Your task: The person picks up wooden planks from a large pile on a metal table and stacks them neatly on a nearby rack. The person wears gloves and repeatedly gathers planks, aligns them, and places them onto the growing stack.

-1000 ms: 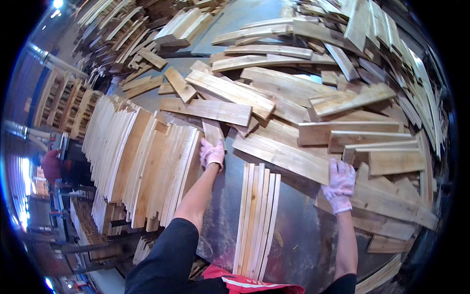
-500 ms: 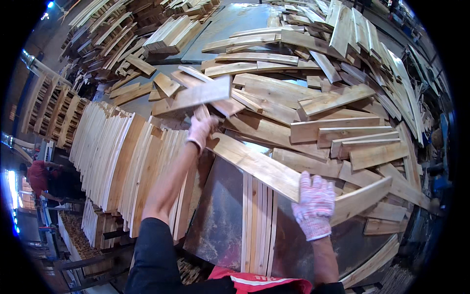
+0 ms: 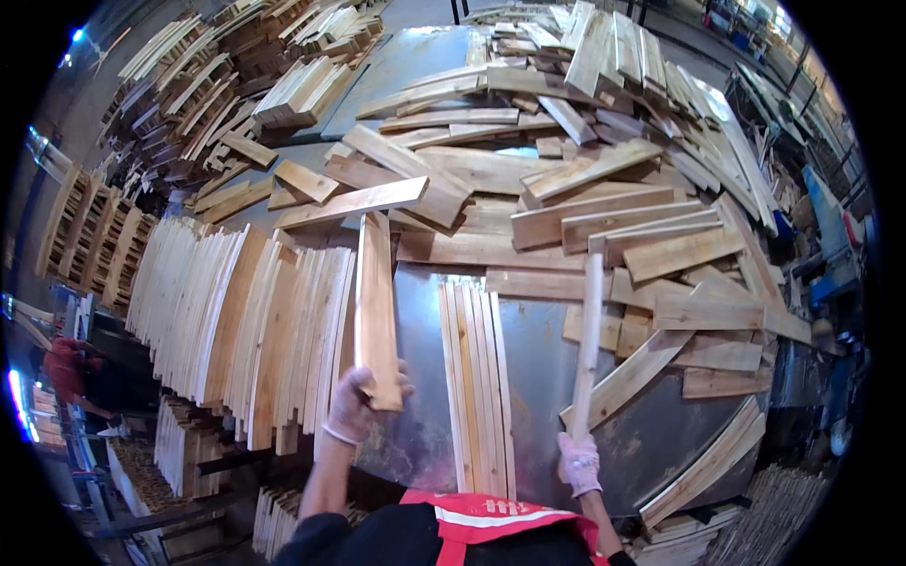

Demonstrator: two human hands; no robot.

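The gloved right hand [image 3: 578, 462] is closed around the near end of a narrow-looking board [image 3: 589, 349]; the left hand [image 3: 349, 407] clasps a wider board [image 3: 376, 311]. Between them, slats [image 3: 477, 387] lie on the table [image 3: 543, 368]. Beyond, loose planks [image 3: 481, 170] sprawl in a heap.

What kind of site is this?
Probably a woodworking shop or timber mill: loose wooden boards are heaped across a grey, metal-looking tabletop, a row of boards on edge stands at left, and more stacked timber lies beyond.
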